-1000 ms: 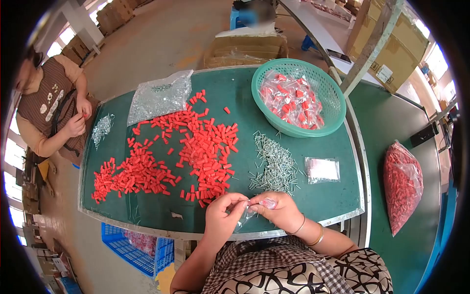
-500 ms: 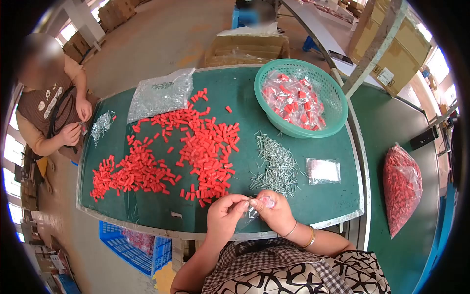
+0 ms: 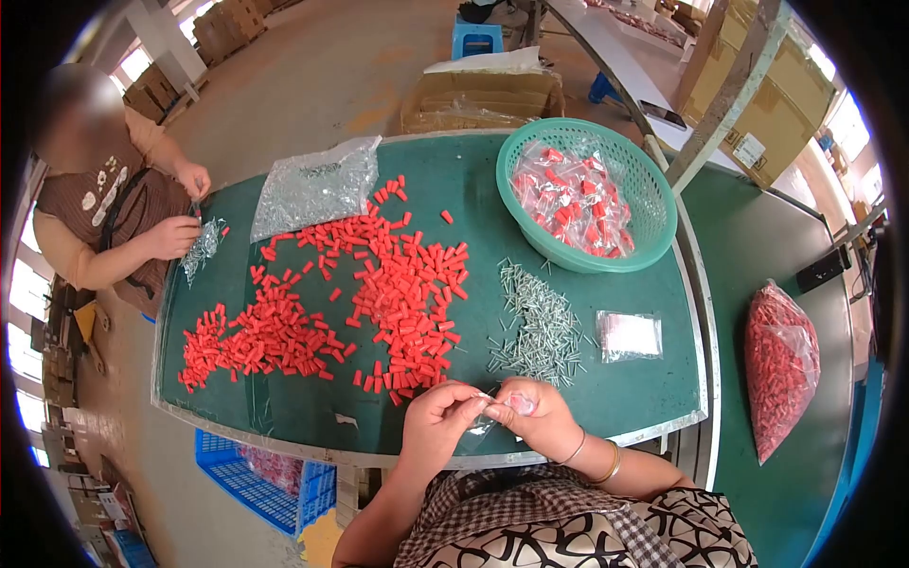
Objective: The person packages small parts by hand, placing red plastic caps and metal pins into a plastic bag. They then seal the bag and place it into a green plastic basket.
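At the table's near edge, my left hand (image 3: 437, 424) pinches the edge of a small clear plastic bag (image 3: 481, 428). Closed on the same bag from the other side is my right hand (image 3: 542, 418), which also has a crumpled clear bit with a reddish tint (image 3: 520, 404) in its curled fingers; what that is I cannot make out. My fingertips meet at the bag's top. Just beyond my hands lie a heap of red plastic plugs (image 3: 407, 327) and a pile of silver screws (image 3: 542, 331). A flat stack of clear bags (image 3: 630, 335) rests right of the screws.
A green basket (image 3: 674, 213) holds filled bags at the back right. A large clear bag (image 3: 312, 194) lies at the back left. Across the left end, a person (image 3: 114, 208) handles screws. A blue crate (image 3: 317, 492) stands below; a sack of red plugs (image 3: 781, 369) lies right.
My hands stay together on the small bag, with slight finger movement. The other person's hands have moved over the small screw pile. The whole view has shifted slightly.
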